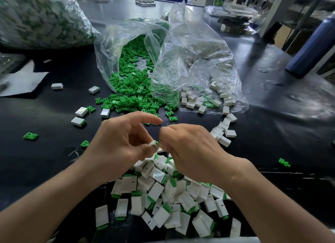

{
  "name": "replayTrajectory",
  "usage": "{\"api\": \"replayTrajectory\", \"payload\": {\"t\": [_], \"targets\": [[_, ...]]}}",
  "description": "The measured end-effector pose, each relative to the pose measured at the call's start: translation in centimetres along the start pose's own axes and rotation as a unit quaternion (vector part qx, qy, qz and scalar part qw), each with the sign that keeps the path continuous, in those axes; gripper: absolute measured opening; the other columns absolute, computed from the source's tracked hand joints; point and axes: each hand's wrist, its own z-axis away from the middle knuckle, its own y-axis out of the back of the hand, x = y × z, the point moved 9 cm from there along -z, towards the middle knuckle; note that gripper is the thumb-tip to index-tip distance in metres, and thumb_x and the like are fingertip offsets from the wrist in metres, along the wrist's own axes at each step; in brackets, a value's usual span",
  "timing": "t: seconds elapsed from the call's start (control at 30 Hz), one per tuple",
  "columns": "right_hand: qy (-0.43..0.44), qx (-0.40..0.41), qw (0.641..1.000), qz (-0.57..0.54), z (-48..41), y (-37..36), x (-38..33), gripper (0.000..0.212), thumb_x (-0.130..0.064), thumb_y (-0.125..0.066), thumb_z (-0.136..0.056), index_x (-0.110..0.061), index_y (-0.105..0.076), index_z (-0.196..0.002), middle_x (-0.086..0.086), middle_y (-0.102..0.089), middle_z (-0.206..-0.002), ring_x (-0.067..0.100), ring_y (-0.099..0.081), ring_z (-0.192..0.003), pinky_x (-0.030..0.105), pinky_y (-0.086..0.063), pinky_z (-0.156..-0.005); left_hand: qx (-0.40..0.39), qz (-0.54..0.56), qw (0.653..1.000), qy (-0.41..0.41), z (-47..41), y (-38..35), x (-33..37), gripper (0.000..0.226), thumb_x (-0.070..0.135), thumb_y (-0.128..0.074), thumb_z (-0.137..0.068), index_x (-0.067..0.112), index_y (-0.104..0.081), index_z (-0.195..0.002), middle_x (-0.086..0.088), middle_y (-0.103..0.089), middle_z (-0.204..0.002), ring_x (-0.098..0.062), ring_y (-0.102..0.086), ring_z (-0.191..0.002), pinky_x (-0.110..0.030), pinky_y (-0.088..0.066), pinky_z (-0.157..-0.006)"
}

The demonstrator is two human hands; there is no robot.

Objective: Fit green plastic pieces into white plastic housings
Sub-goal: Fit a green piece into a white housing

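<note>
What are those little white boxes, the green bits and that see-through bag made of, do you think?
White housings: hard moulded plastic, it seems; smooth, slightly glossy faces catch the light, edges crisp.
Green pieces: likewise rigid plastic, more matt, identical moulded shapes.
Clear bag: thin soft plastic film, crinkled and shiny, contents showing through.

The right hand [188,146] hides its fingertips (top-left bag [36,16] is blurred)
</note>
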Motion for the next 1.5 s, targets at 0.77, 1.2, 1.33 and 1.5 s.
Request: {"api": "replayTrajectory", "payload": {"t": [0.77,1.2,1.33,1.5], "targets": [[-0.013,0.13,0.976,-0.172,0.1,1.7,1.1,0.024,-0.024,-0.043,-0.089,-0.019,-0.036,-0.066,-0.014,-0.033,-0.054,0.011,-0.032,-0.054,0.028,-0.027,-0.052,0.009,0.203,0.978,0.039,-0.2,-0.3,0.0,0.055,0.009,-0.07,-0.052,0.018,-0.06,-0.105,-0.01,-0.067,-0.062,-0.019,-0.065,-0.054,-0.024,-0.053,-0.05],[-0.189,-0.113,0.703,-0.677,0.3,-3.9,0.6,0.059,-0.06,-0.031,-0.072,-0.006,-0.054,-0.075,0.004,-0.061,-0.066,0.012,-0.049,-0.053,0.019,-0.035,-0.047,0.026,0.273,0.962,0.021,-0.3,-0.4,-0.1,0.045,0.017,-0.071,-0.054,0.018,-0.064,-0.098,-0.004,-0.071,-0.069,-0.016,-0.065,-0.058,-0.027,-0.054,-0.052],[-0.191,-0.065,0.723,-0.661,0.3,-3.3,1.1,0.05,-0.056,-0.034,-0.071,-0.01,-0.052,-0.069,-0.003,-0.055,-0.053,0.009,-0.045,-0.048,0.018,-0.032,-0.046,0.033,0.269,0.963,0.005,-0.3,-0.4,0.0,0.046,0.01,-0.069,-0.056,0.015,-0.062,-0.101,-0.004,-0.071,-0.07,-0.014,-0.067,-0.061,-0.023,-0.054,-0.056],[-0.204,-0.045,0.732,-0.648,0.4,-3.2,1.2,0.044,-0.054,-0.036,-0.072,-0.013,-0.051,-0.068,-0.006,-0.051,-0.052,0.006,-0.04,-0.048,0.018,-0.031,-0.048,0.042,0.272,0.961,-0.002,-0.3,-0.5,-0.1,0.047,0.005,-0.066,-0.057,0.011,-0.06,-0.103,-0.003,-0.07,-0.068,-0.016,-0.066,-0.055,-0.025,-0.054,-0.055]]}}
